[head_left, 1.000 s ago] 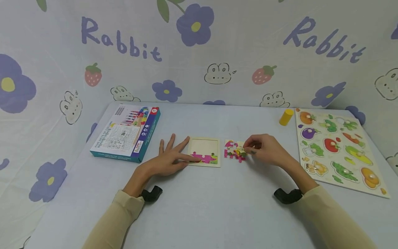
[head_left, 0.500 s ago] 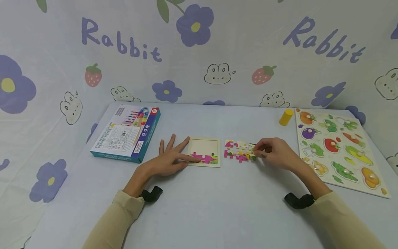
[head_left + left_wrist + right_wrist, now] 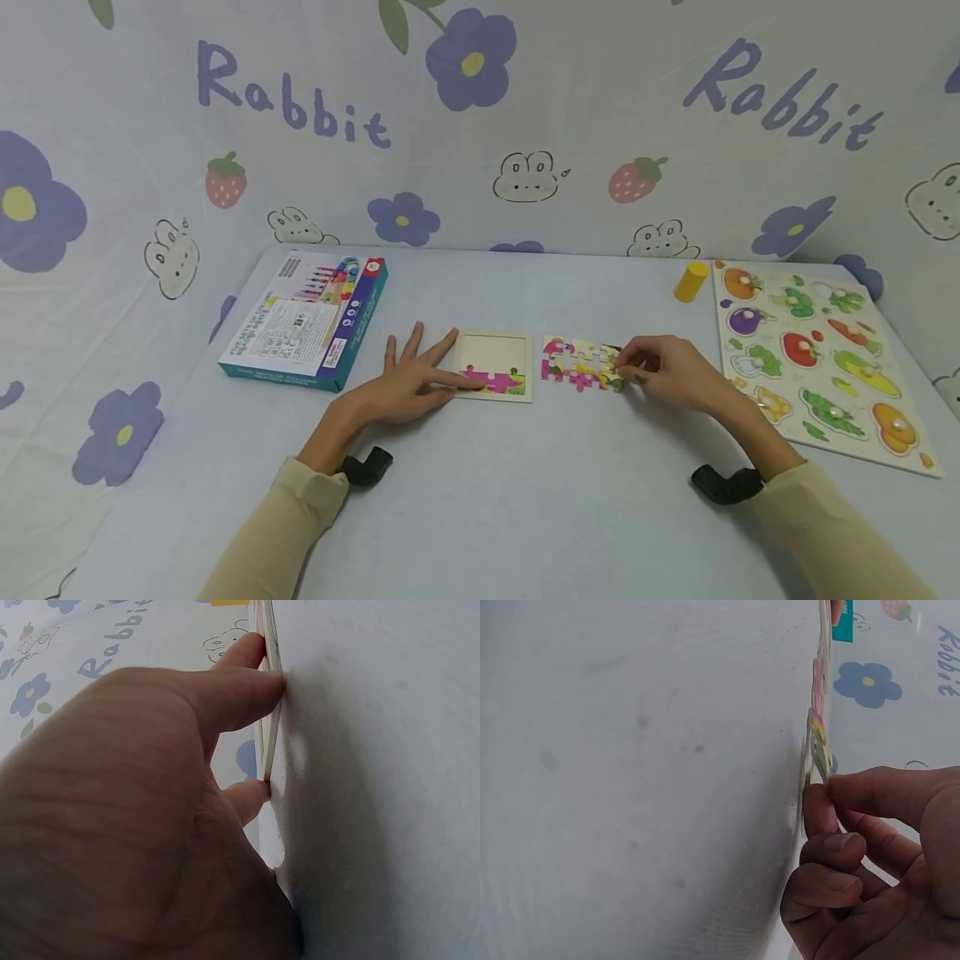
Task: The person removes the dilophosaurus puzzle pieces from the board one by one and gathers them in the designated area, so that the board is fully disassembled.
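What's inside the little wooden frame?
Pink, yellow and green jigsaw pieces line the near side of the wooden frame; the far part is bare. The left hand hides some of their left end.

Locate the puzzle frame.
In the head view, the frame lies just below centre, touched by the left hand, with more pieces just to its right.

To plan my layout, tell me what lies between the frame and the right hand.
In the head view, puzzle pieces lie between the frame and right hand.
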`<state>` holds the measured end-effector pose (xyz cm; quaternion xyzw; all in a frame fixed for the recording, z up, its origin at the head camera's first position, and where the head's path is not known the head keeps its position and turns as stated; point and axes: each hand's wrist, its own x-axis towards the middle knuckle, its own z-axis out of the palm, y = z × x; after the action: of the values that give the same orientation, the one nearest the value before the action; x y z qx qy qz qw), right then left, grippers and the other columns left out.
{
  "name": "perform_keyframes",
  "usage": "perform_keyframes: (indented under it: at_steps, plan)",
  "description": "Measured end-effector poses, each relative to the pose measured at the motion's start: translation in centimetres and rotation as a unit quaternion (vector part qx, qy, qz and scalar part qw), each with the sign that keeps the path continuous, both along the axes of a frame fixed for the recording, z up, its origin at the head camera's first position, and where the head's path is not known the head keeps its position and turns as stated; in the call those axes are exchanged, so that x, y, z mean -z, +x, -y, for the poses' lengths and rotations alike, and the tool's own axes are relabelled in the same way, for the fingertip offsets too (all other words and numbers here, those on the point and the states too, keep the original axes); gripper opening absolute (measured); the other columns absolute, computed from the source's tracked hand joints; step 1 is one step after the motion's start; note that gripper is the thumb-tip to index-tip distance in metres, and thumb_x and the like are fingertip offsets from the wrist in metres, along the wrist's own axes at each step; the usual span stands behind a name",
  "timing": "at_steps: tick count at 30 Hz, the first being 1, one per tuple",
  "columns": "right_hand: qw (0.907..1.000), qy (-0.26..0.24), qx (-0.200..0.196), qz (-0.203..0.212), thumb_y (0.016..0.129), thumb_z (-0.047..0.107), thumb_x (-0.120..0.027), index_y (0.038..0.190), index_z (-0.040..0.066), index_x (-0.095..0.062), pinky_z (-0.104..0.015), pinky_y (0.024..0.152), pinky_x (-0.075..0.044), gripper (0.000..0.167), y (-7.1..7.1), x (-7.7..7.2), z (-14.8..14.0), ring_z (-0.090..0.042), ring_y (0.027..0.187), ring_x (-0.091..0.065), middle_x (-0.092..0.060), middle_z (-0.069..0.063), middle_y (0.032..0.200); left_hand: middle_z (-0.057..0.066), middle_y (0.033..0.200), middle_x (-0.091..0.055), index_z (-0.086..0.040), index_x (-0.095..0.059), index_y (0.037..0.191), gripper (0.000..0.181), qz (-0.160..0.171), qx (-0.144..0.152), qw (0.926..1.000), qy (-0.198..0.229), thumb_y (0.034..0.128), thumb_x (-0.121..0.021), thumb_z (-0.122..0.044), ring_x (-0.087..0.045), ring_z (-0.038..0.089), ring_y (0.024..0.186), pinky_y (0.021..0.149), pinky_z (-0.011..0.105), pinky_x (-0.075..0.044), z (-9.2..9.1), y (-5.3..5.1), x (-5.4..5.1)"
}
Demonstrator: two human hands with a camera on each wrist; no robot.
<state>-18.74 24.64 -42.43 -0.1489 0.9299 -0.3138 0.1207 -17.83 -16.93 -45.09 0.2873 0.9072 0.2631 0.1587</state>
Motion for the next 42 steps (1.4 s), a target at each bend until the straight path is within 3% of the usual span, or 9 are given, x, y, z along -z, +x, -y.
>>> perform_keyframes:
  at_steps: [17, 25, 33, 42]
  plan:
    - [0.9999, 0.004, -0.01, -0.002, 0.101, 0.014, -0.07, 0.108, 0.009, -0.073, -0.021, 0.077, -0.05, 0.009, -0.18, 0.16, -0.17, -0.02, 0.091, -0.059, -0.072, -0.007, 0.101, 0.011, 0.181, -0.007, -0.037, -0.066, 0.144, 0.039, 0.002, -0.002, 1.0, 0.002, 0.1082, -0.054, -0.028, 0.02, 0.053, 0.162, 0.121, 0.078, 0.022, 0.09, 0.11, -0.2]
    - [0.9998, 0.001, -0.017, -0.005, 0.1, 0.013, -0.071, 0.109, 0.009, -0.073, -0.02, 0.073, -0.051, 0.01, 0.0, 0.28, -0.49, -0.019, 0.088, -0.061, -0.072, -0.007, 0.101, 0.011, 0.181, -0.006, -0.036, -0.066, 0.144, 0.039, 0.005, -0.003, 1.0, 0.004, 0.1085, -0.054, -0.028, 0.021, 0.052, 0.163, 0.121, 0.077, 0.022, 0.08, 0.16, -0.1]
    - [0.9997, 0.004, -0.022, 0.007, 0.088, 0.022, -0.087, 0.111, 0.009, -0.073, -0.022, 0.065, -0.044, 0.03, 0.34, 0.16, -0.83, -0.018, 0.083, -0.056, -0.064, -0.004, 0.093, 0.011, 0.181, -0.006, -0.035, -0.067, 0.144, 0.039, 0.005, -0.004, 1.0, 0.005, 0.1085, -0.054, -0.027, 0.021, 0.051, 0.163, 0.121, 0.077, 0.023, 0.05, 0.14, -0.08]
    - [0.9996, 0.014, -0.021, 0.013, 0.087, 0.022, -0.088, 0.111, 0.008, -0.074, -0.022, 0.065, -0.043, 0.031, 0.23, 0.07, -0.64, -0.016, 0.082, -0.055, -0.066, -0.004, 0.094, 0.011, 0.181, -0.005, -0.034, -0.067, 0.144, 0.038, 0.004, -0.003, 1.0, 0.005, 0.1085, -0.054, -0.027, 0.021, 0.051, 0.163, 0.121, 0.077, 0.023, 0.1, 0.12, -0.03]
